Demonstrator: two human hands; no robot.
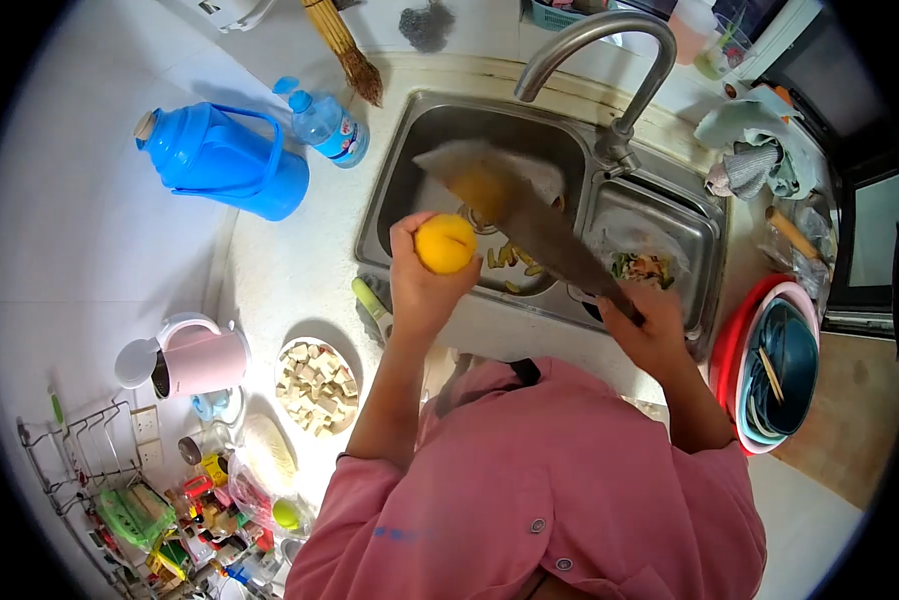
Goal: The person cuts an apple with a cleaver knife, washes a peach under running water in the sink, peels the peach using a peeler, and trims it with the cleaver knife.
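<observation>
My left hand (424, 285) is wrapped round a yellow peach (445, 244) with a dark line across its side; it looks like a peeled peach. In my right hand (654, 325) is the handle of a cleaver (549, 235), its broad blade reaching over the sink (389, 215) and smeared by motion. A yellow patch shows on the blade near its tip; I cannot tell whether it is a piece of fruit or a reflection. Under the blade, strips of peel (514, 258) lie in the left basin. Beside my left wrist rests a green-handled tool (369, 300).
The faucet (629, 90) arches over the sink. A bag of scraps (644, 265) sits in the right basin. Left are a blue thermos (234, 160), a bottle (329, 130), a bowl of pale cubes (316, 388) and a pink kettle (204, 360). Stacked basins (724, 365) stand right.
</observation>
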